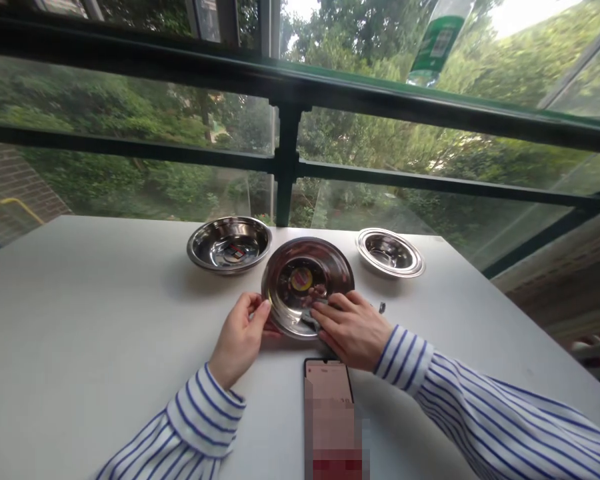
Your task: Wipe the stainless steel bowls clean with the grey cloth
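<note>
A shiny stainless steel basin (307, 249) with a round yellow-and-red label on its inner bottom sits in front of me on the white table. My left hand (243, 337) grips its left rim, thumb on top and fingers underneath. My right hand (351, 328) lies over the near right part of the basin, pressing a grey cloth (310, 319) against the inside near the rim. Part of the cloth is hidden under the fingers. The fingers are mirrored in the polished metal.
A second steel basin (230, 227) stands back left, and a smaller wide-rimmed steel bowl (414, 265) back right. A phone (329, 387) lies near the table's (105, 347) front. Behind runs a dark green railing (287, 160) with a green-labelled bottle (437, 43) on it.
</note>
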`<state>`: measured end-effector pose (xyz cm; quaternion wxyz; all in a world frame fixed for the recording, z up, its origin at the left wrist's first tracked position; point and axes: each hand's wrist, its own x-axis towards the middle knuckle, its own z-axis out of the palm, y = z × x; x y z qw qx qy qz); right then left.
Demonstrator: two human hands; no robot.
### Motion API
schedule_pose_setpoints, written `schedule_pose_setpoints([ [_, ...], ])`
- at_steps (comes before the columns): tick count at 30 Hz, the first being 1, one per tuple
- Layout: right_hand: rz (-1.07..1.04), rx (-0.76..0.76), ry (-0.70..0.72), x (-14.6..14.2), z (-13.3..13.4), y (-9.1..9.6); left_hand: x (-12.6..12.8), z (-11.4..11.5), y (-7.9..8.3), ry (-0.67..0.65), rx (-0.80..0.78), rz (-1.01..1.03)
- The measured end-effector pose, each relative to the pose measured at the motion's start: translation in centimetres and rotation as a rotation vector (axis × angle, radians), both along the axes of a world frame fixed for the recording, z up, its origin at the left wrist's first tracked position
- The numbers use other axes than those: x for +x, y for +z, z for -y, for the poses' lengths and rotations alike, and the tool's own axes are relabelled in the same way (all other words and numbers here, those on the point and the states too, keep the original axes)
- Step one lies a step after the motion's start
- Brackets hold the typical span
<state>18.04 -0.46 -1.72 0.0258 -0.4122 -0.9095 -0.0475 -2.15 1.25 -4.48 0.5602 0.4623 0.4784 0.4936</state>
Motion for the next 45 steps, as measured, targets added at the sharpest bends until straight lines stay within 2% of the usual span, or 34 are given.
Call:
schedule_pose_setpoints([
  [5, -0.249, -0.069, -0.022, -3.5, -0.2, -1.3, 0.5, 0.3, -0.2, -0.010, -0.031, 0.048],
  [7, -0.264, -0.070, 0.004, -4.2, -0.2, -1.7, 0.3, 0.3, -0.4, -0.001, -0.056, 0.060],
  [12, -0.174, -0.060, 0.001, -3.4, -0.1, -1.4, 0.4, 0.2, -0.5, -0.035, -0.137, 0.104],
  [16, -0.250, -0.087, -0.032, -4.6, -0.4, -1.1, 0.6, 0.4, -0.4, -0.004, -0.163, 0.190],
  [20, -0.226, -0.136, -0.014, -4.9, -0.6, -0.8, 0.5, 0.7, -0.2, 0.027, -0.217, 0.235],
  [25, -0.323, -0.200, -0.021, -4.7, -1.1, -0.7, 0.9, 0.7, -0.2, -0.019, -0.267, 0.280],
  [29, -0.442, -0.199, -0.060, -6.1, -1.5, -0.8, 1.0, 0.9, -0.1, -0.057, -0.202, 0.383],
  [34, -0.419, -0.220, -0.084, -6.8, -1.8, -0.8, 1.2, 0.9, -0.5, -0.110, -0.168, 0.392],
  [38, -0.422, -0.206, -0.189, -7.6, -2.8, -0.5, 1.2, 0.7, -1.0, -0.049, -0.063, 0.296],
  [40, -0.423, -0.204, -0.211, -7.8, -3.1, -0.3, 1.1, 0.7, -1.1, -0.010, -0.066, 0.303],
  [45, -0.398, -0.254, -0.090, -7.2, -2.5, -0.1, 1.1, 0.7, -1.1, -0.050, -0.211, 0.422],
])
